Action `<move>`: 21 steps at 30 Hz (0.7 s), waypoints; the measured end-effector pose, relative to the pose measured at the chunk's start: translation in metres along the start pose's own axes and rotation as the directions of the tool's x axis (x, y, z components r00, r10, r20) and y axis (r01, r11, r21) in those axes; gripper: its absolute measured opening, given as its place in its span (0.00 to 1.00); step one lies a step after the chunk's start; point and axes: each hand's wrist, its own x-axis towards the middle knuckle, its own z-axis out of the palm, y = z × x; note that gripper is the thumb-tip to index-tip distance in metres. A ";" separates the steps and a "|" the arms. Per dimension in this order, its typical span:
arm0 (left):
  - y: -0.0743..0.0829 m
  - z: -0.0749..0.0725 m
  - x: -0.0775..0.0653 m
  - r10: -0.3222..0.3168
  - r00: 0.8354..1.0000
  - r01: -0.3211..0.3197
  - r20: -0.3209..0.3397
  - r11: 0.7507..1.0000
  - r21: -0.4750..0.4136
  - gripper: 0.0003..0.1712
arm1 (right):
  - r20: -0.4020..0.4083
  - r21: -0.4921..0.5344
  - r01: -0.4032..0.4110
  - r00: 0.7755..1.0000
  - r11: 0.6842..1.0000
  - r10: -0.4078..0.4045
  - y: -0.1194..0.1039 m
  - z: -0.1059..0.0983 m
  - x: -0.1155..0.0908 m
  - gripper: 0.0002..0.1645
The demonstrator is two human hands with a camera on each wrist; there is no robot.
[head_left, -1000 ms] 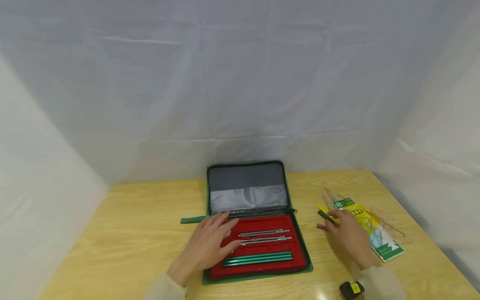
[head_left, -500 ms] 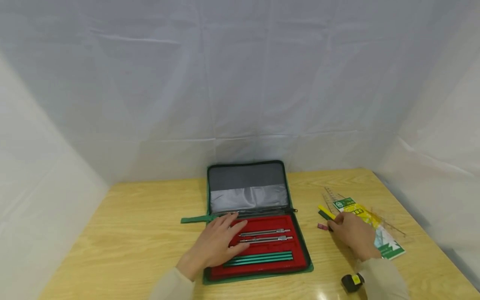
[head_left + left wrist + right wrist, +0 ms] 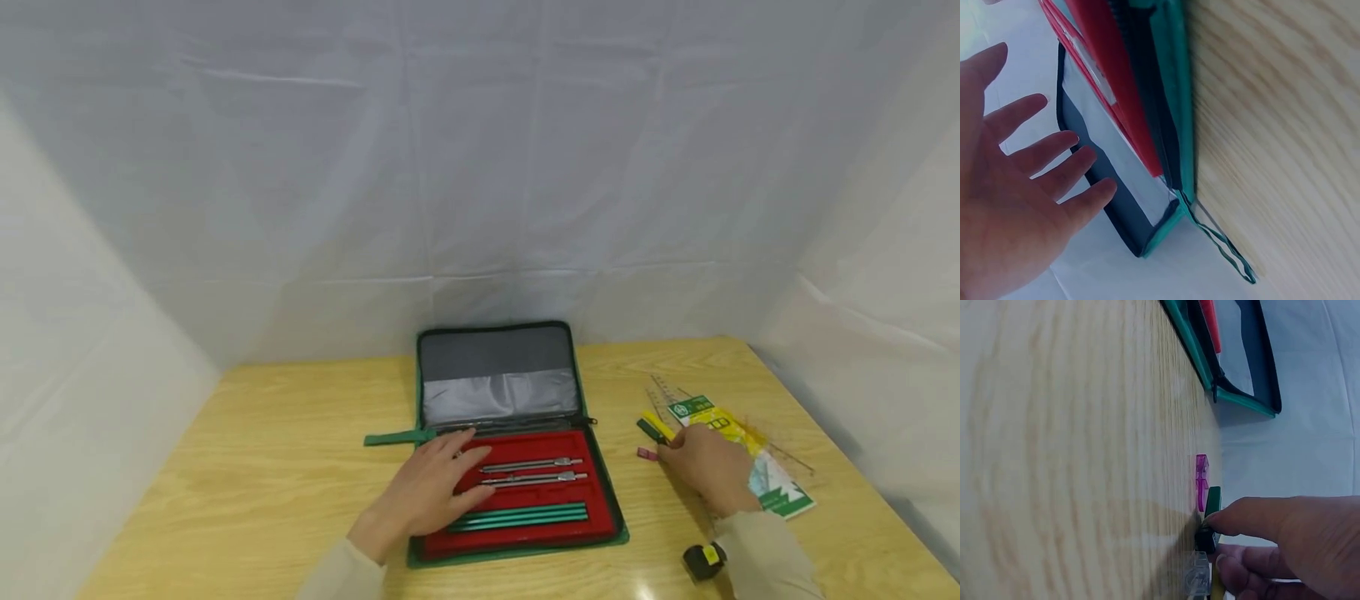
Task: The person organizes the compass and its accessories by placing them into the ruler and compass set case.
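A zip-up drawing instrument case [image 3: 525, 537] lies unfolded on the table, its red tray [image 3: 540, 446] holding metal compasses [image 3: 532, 479] and green rods [image 3: 521, 517]. My left hand [image 3: 420, 492] is over the tray's left part, hiding what lies there; in the left wrist view its fingers are spread with nothing between them. To the right of the case, my right hand [image 3: 708, 467] pinches a small green piece with a black end [image 3: 1210, 515] between thumb and fingers. A yellow strip [image 3: 658, 425] lies alongside it, and a small pink clip-like piece [image 3: 647, 454] sits just left of the fingertips.
Clear plastic rulers [image 3: 660, 392] and a green-and-yellow packet [image 3: 783, 496] lie partly under or behind my right hand. A black tape measure [image 3: 703, 562] stands near the right sleeve. The case's green strap [image 3: 390, 438] sticks out leftward. White sheeting [image 3: 480, 208] surrounds the table.
My left hand has shifted a little to the right over the tray. My right hand's fingers have drawn closer around the small pieces, and the yellow strip has turned slightly.
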 end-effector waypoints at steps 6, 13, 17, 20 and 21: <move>-0.004 -0.003 -0.005 -0.027 0.999 0.027 -0.020 1.000 -0.004 0.29 | -0.026 0.046 0.042 0.999 0.998 -0.041 0.001 -0.004 0.000 0.18; -0.012 -0.003 -0.012 -0.031 0.998 0.031 -0.057 0.999 0.005 0.27 | -0.107 0.075 0.260 0.962 0.963 -0.251 -0.030 -0.007 -0.003 0.16; -0.013 -0.003 -0.016 -0.061 0.996 0.061 -0.058 0.998 0.009 0.26 | -0.139 0.066 0.424 0.900 0.903 -0.413 -0.057 0.003 -0.005 0.09; -0.013 -0.004 -0.018 -0.092 0.995 0.093 -0.047 0.996 0.014 0.26 | -0.110 0.091 0.521 0.853 0.849 -0.511 -0.077 0.014 -0.006 0.05; -0.013 -0.005 -0.019 -0.099 0.994 0.099 -0.044 0.995 0.013 0.26 | -0.086 0.108 0.548 0.836 0.829 -0.542 -0.082 0.018 -0.007 0.05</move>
